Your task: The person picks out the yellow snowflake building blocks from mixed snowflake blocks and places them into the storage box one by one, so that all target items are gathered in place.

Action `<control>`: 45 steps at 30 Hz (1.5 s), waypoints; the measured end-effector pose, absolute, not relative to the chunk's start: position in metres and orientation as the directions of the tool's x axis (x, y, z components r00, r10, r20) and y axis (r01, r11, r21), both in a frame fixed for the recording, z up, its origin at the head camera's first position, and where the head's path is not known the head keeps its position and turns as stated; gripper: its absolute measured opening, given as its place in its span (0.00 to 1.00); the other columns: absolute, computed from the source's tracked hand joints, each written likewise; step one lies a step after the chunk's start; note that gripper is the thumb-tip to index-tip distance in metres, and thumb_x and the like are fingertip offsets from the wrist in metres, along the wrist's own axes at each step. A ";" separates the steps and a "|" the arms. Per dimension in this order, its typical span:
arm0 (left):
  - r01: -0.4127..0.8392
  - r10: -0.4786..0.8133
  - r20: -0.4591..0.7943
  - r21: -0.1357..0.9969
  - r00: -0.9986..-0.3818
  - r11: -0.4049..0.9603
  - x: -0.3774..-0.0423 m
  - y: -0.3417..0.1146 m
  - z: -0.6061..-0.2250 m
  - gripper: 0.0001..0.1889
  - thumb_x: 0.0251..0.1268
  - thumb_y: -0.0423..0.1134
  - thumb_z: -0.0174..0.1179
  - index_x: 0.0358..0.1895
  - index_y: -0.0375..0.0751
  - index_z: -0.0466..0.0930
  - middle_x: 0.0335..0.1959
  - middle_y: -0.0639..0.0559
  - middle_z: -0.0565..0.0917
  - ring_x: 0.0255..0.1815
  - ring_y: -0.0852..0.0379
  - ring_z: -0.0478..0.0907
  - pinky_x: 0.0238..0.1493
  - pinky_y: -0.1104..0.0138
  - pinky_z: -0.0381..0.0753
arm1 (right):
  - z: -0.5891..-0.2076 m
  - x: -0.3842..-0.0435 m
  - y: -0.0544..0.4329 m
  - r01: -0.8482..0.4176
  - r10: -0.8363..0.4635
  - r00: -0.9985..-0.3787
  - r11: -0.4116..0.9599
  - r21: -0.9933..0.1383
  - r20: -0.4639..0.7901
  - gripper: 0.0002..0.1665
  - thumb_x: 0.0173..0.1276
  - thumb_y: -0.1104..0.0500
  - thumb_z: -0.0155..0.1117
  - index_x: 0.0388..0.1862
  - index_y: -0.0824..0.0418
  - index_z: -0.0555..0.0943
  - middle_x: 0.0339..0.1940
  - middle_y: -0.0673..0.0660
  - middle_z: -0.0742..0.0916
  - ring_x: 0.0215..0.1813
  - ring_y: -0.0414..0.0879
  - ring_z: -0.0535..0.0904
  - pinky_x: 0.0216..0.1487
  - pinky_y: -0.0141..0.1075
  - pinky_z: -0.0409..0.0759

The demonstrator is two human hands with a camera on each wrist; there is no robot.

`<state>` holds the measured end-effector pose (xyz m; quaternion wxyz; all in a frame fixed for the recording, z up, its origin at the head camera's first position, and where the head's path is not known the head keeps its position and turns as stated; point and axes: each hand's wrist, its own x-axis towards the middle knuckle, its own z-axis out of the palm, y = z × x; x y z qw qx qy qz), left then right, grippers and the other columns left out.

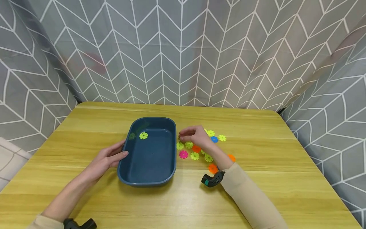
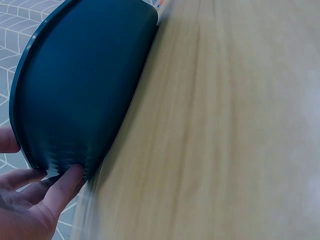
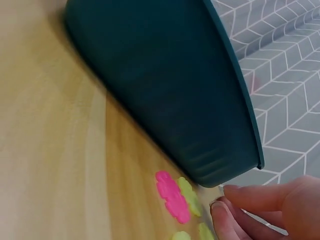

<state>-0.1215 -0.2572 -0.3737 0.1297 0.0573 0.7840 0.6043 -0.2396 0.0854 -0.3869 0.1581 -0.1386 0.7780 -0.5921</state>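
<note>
Left fingers (image 2: 61, 194) round blue tub (image 1: 143, 162), right fingers (image 3: 262, 197) narrow, can't tell if loaded, one flower disc (image 1: 143, 135) in, heaps left out.

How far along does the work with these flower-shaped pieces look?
Barely begun, it seems. Done: one yellow-green piece lies in the blue tub. In hand: the left hand holds the tub's side; the right hand is beside the tub; whether it holds a piece is unclear. Remaining, presumably: the pink piece, blue piece, orange pieces and other yellow-green pieces on the table.

Grey chevron curtain (image 1: 168, 57) – wooden table (image 1: 286, 178)
</note>
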 end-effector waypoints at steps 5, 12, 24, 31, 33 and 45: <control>-0.070 0.244 -0.137 0.962 -0.960 0.265 -0.121 -0.257 -0.373 0.38 0.77 0.46 0.53 0.80 0.34 0.46 0.78 0.31 0.54 0.59 0.70 0.76 0.52 0.74 0.80 | -0.388 -0.236 0.083 -0.071 -0.465 -0.882 0.289 -0.955 -0.075 0.18 0.63 0.68 0.71 0.52 0.70 0.84 0.47 0.66 0.89 0.45 0.50 0.88 0.52 0.40 0.85; -0.072 0.246 -0.141 0.961 -0.959 0.268 -0.121 -0.257 -0.373 0.38 0.77 0.46 0.53 0.80 0.34 0.46 0.79 0.31 0.53 0.59 0.69 0.76 0.52 0.74 0.80 | -0.387 -0.233 0.082 -0.264 -0.512 -0.859 0.426 -0.866 0.010 0.19 0.57 0.68 0.76 0.48 0.68 0.86 0.43 0.63 0.90 0.41 0.49 0.84 0.45 0.34 0.83; -0.062 0.246 -0.141 0.952 -0.959 0.301 -0.121 -0.257 -0.374 0.38 0.77 0.46 0.53 0.80 0.35 0.46 0.79 0.32 0.53 0.69 0.48 0.72 0.52 0.74 0.80 | -0.393 -0.232 0.081 -0.332 -0.524 -0.851 0.487 -0.808 0.035 0.17 0.54 0.63 0.80 0.45 0.61 0.88 0.39 0.56 0.90 0.39 0.45 0.81 0.45 0.34 0.81; -0.061 0.242 -0.141 0.948 -0.960 0.313 -0.121 -0.257 -0.374 0.37 0.78 0.46 0.52 0.80 0.35 0.46 0.79 0.33 0.54 0.71 0.41 0.68 0.52 0.74 0.80 | -0.392 -0.231 0.080 -0.324 -0.504 -0.863 0.512 -0.796 0.027 0.16 0.54 0.64 0.80 0.44 0.59 0.89 0.39 0.53 0.90 0.39 0.45 0.80 0.45 0.35 0.81; -0.060 0.242 -0.141 0.947 -0.960 0.314 -0.121 -0.257 -0.374 0.37 0.78 0.46 0.52 0.80 0.35 0.46 0.79 0.32 0.54 0.71 0.41 0.68 0.52 0.74 0.80 | -0.393 -0.231 0.081 -0.323 -0.506 -0.862 0.510 -0.797 0.026 0.17 0.54 0.64 0.80 0.44 0.59 0.89 0.39 0.53 0.90 0.39 0.46 0.81 0.45 0.35 0.81; -0.072 0.238 -0.154 0.945 -0.959 0.319 -0.122 -0.256 -0.373 0.39 0.77 0.48 0.52 0.80 0.35 0.46 0.79 0.33 0.53 0.72 0.38 0.66 0.52 0.75 0.79 | -0.392 -0.231 0.084 -0.317 -0.491 -0.870 0.500 -0.806 0.038 0.18 0.55 0.66 0.78 0.47 0.60 0.88 0.44 0.54 0.88 0.44 0.48 0.82 0.49 0.38 0.82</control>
